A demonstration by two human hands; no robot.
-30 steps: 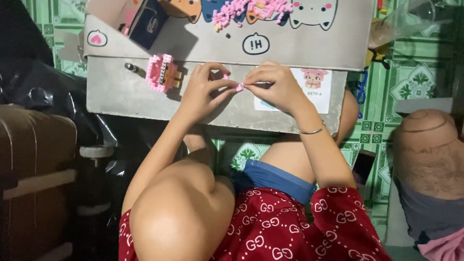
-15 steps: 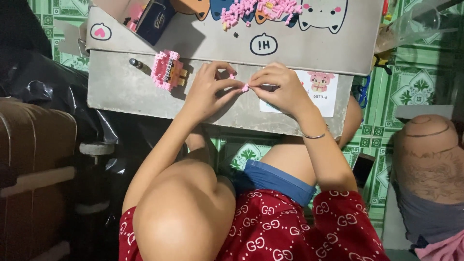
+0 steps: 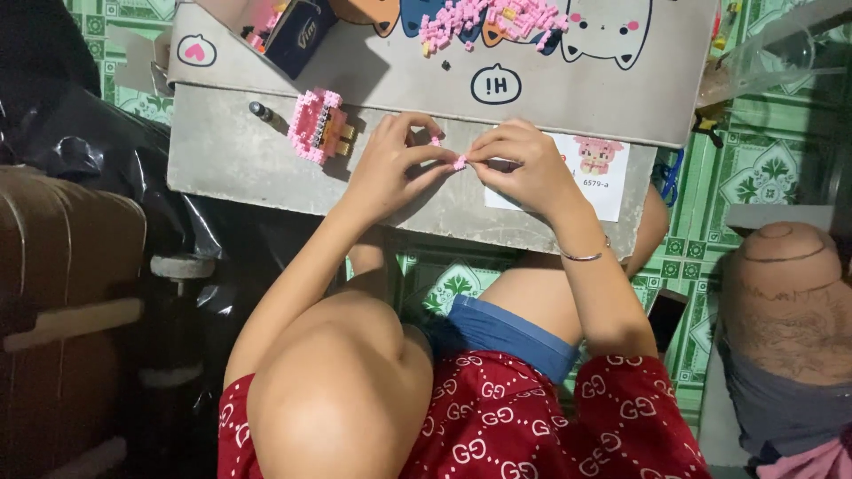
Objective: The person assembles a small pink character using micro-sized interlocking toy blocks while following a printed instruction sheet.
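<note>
Over the grey desk [image 3: 240, 168], the left hand [image 3: 388, 171] and right hand [image 3: 524, 164] meet fingertip to fingertip, pinching one tiny pink brick [image 3: 459, 162] between them, just right of the half-built pink block model [image 3: 317, 125] and below the loose brick pile [image 3: 493, 18].

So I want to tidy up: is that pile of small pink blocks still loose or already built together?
Loose: the pile of small pink blocks lies scattered on the grey table, separate pieces at its edges.
</note>
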